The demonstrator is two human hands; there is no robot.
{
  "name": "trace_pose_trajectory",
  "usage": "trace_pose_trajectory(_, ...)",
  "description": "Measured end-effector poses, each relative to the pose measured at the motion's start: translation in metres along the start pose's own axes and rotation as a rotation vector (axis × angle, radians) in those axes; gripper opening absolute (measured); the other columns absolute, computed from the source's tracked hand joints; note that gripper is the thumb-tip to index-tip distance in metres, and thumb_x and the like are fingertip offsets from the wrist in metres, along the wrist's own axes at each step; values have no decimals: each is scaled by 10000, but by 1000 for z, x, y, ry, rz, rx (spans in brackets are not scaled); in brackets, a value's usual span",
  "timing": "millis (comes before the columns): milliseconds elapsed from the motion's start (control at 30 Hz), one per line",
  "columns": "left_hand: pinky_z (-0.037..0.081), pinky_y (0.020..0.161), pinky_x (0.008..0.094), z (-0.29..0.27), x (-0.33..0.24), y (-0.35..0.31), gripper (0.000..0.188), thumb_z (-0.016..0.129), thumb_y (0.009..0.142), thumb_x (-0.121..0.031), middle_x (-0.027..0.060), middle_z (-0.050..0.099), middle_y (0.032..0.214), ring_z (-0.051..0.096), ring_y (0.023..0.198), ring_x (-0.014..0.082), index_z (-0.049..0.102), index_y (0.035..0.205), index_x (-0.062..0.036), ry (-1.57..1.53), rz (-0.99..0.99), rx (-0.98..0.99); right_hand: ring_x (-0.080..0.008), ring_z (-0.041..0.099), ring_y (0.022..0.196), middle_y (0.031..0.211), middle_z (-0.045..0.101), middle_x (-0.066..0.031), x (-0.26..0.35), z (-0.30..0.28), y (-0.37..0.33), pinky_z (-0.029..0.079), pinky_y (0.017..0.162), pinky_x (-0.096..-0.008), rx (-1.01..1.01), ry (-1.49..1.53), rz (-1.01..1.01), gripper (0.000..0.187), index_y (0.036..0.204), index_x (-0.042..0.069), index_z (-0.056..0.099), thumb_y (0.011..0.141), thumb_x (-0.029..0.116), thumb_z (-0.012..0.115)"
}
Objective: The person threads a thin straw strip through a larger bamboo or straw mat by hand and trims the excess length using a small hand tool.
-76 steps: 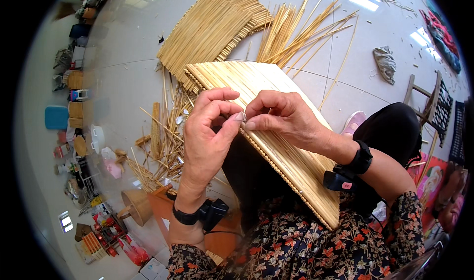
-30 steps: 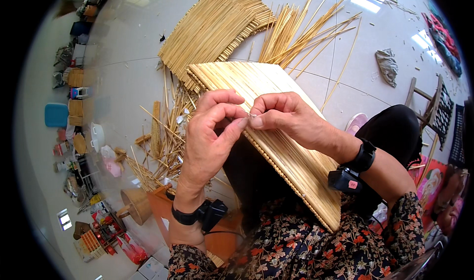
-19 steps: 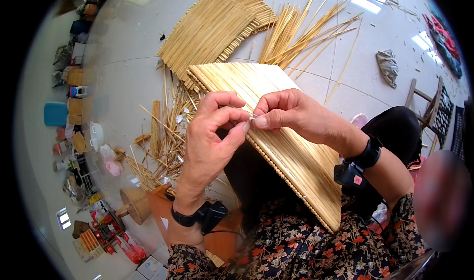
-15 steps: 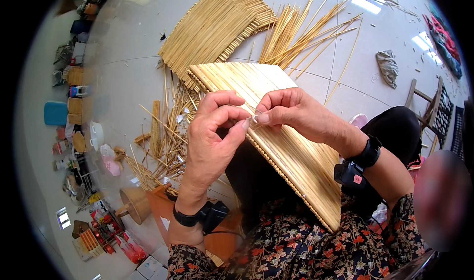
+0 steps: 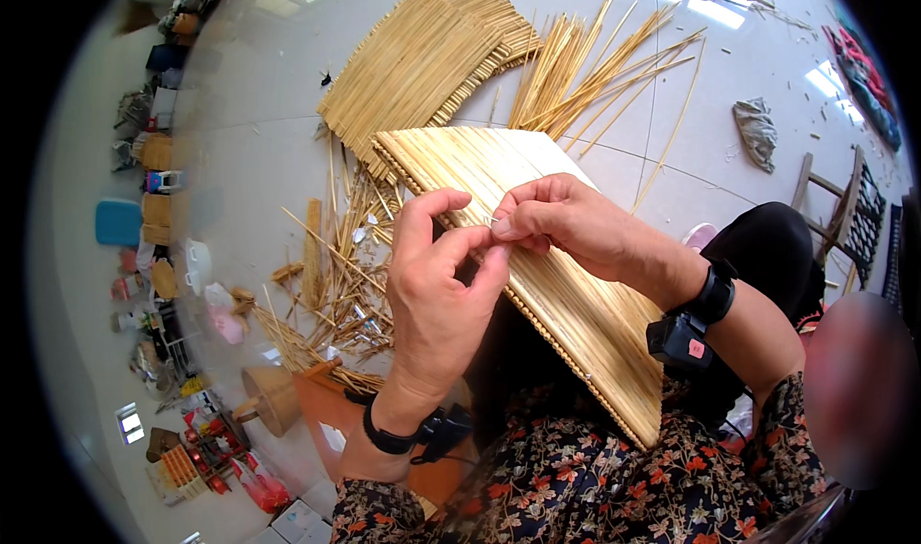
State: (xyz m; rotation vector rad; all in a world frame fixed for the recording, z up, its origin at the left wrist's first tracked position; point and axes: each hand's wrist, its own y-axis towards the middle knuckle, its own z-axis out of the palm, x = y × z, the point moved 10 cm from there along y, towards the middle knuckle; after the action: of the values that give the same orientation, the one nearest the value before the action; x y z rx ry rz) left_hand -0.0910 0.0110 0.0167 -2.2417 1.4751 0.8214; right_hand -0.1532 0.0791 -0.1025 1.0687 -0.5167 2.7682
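A panel of straw-coloured stalks (image 5: 585, 299) laid side by side slants across my lap, its cut ends forming a ridged left edge. Over its upper left edge, my left hand (image 5: 443, 280) pinches with thumb and forefinger, the other fingers curled. My right hand (image 5: 566, 220) meets it there, thumb and forefinger pressed together. Between the fingertips shows a short bit of thin pale thread (image 5: 491, 222); most of it is hidden by the fingers. Both wrists wear black straps with small devices.
Finished stalk panels (image 5: 413, 59) lie stacked on the tiled floor ahead, beside a bundle of loose stalks (image 5: 566, 74). Stalk scraps (image 5: 355, 256) litter the left. A wooden stool (image 5: 273, 400) is at lower left, a crumpled grey cloth (image 5: 756, 133) and a chair (image 5: 844, 203) at right.
My left hand has shifted right and slightly down, its fingertips closer against the right hand's. The right hand stays nearly in place, and the white loop at the fingertips shows less.
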Motion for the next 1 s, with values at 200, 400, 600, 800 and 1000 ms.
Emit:
trace_pose_trajectory(200, 531, 869, 283, -3, 24, -2, 100, 783, 852, -7, 105, 601, 1308, 613, 1138, 178, 794, 952, -1, -202, -44, -3, -67, 527, 685, 776, 645, -4, 6, 7, -4, 411, 631, -205, 6, 50, -34, 156, 974, -2, 724, 967, 150, 687)
trace_pose_trajectory(400, 488, 994, 327, -1, 42, -7, 95, 812, 852, -61, 107, 579, 1315, 558, 1203, 208, 800, 931, -10, -483, -217, 23, -59, 559, 672, 762, 629, 10, -13, -14, -11, 445, 596, -228, -169, 166, -100, 166, 1010, 12, 709, 992, 177, 700)
trace_pose_trajectory(600, 470, 1006, 326, -2, 43, -8, 95, 802, 865, -79, 99, 563, 1297, 543, 1210, 203, 793, 926, -7, -574, -321, 86, -39, 560, 697, 805, 649, 18, -14, -4, -10, 474, 658, -210, -92, 33, -119, 169, 1024, 26, 710, 1009, 192, 685)
trace_pose_trajectory(800, 484, 971, 333, -10, 26, -9, 90, 783, 869, -76, 111, 593, 1259, 584, 1142, 220, 770, 915, 0, -148, -57, 16, -52, 549, 726, 858, 633, 20, 16, 2, -19, 468, 656, -227, -78, -323, -325, 155, 1111, 14, 743, 1014, 118, 681)
trace_pose_trajectory(1000, 487, 972, 342, -10, 24, -11, 104, 759, 889, -83, 126, 605, 1278, 603, 1130, 237, 758, 938, 9, -162, -8, -49, -136, 576, 778, 847, 601, -29, 50, 8, -37, 458, 677, -284, -153, -819, -612, 153, 1088, 36, 766, 941, 54, 724)
